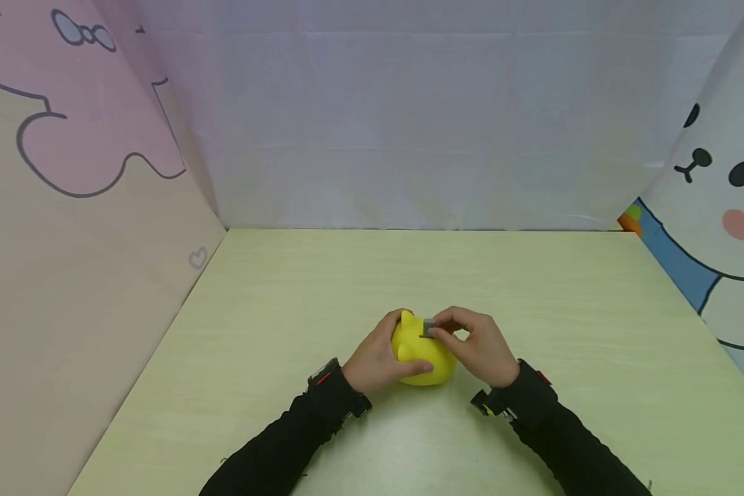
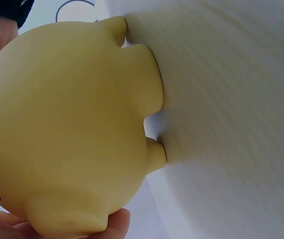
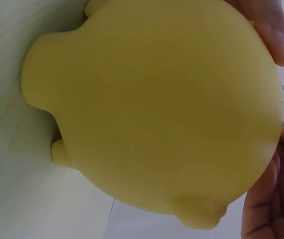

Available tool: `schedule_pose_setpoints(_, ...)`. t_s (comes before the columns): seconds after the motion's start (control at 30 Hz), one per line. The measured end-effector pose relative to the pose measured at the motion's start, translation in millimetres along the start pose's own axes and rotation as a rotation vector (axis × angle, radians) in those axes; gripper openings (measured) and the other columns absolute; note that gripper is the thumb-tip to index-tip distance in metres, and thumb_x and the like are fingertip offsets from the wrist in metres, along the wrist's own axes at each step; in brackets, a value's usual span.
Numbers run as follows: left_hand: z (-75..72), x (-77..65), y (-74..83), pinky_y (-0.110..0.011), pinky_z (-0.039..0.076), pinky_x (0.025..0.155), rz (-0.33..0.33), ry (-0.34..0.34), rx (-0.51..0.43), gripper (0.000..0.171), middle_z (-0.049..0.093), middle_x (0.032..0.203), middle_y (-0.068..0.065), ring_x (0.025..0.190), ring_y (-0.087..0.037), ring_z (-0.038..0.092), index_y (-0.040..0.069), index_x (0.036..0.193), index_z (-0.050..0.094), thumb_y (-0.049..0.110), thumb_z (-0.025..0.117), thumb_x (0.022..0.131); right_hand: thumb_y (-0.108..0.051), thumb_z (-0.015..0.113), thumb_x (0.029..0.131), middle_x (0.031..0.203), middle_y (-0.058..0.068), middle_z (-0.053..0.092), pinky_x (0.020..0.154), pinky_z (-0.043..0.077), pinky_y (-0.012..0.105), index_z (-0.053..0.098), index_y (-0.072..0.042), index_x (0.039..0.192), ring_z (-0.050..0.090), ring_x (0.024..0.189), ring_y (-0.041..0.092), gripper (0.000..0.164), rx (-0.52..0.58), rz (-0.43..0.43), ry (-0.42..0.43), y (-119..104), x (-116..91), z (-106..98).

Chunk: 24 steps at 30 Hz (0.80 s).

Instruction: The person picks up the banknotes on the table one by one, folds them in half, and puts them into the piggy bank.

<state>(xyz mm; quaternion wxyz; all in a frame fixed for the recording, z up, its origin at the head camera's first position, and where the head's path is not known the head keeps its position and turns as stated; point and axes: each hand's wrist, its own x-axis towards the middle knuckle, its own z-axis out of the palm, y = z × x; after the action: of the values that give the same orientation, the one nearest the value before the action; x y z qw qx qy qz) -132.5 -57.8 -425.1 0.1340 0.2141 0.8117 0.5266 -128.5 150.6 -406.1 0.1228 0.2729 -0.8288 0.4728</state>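
Observation:
A yellow piggy bank [image 1: 430, 355] stands on its feet on the table, its ears toward the left. My left hand [image 1: 378, 358] grips it round the head, thumb along the near side; in the left wrist view those fingers [image 2: 118, 224] lie by the snout [image 2: 69, 214]. Over the dark slot on the pig's top, my right hand [image 1: 480, 344] pinches a small flat grey piece [image 1: 428, 327] between thumb and fingers, its lower edge right at the slot. In the right wrist view just a greenish edge of it shows, and the pig's rounded body [image 3: 156, 109] fills most of that view.
The pale wooden table [image 1: 322, 275] stretches out on all sides of the hands. A plain whitish cloth [image 1: 409, 124] hangs behind its far edge. Printed cartoon cloths flank it, a pink and beige one [image 1: 99, 241] at left and a white bear [image 1: 719, 200] at right.

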Motion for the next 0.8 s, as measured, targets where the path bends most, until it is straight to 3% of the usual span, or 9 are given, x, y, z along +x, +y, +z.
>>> schedule_pose_setpoints(0.3, 0.5, -0.4, -0.7, -0.025, 0.051, 0.080, -0.001, -0.004, 0.007, 0.086, 0.051, 0.123, -0.004, 0.095, -0.016, 0.055, 0.005, 0.146, 0.029, 0.033, 0.080, 0.083, 0.002, 0.074, 0.083, 0.089, -0.002, 0.067, 0.067, 0.051, 0.021, 0.070, -0.012, 0.093, 0.056, 0.075, 0.004, 0.017, 0.009, -0.075, 0.019, 4.7, -2.0, 2.6)
schedule_pose_setpoints(0.8, 0.5, 0.0, -1.4, -0.025, 0.053, 0.078, 0.011, -0.003, 0.009, 0.085, 0.051, 0.119, -0.003, 0.094, -0.016, 0.055, 0.006, 0.145, 0.030, 0.033, 0.080, 0.082, -0.001, 0.073, 0.086, 0.093, -0.001, 0.067, 0.070, 0.053, 0.022, 0.068, -0.012, 0.099, 0.059, 0.078, 0.005, 0.019, 0.035, -0.082, 0.021, 5.7, -3.2, 2.3)
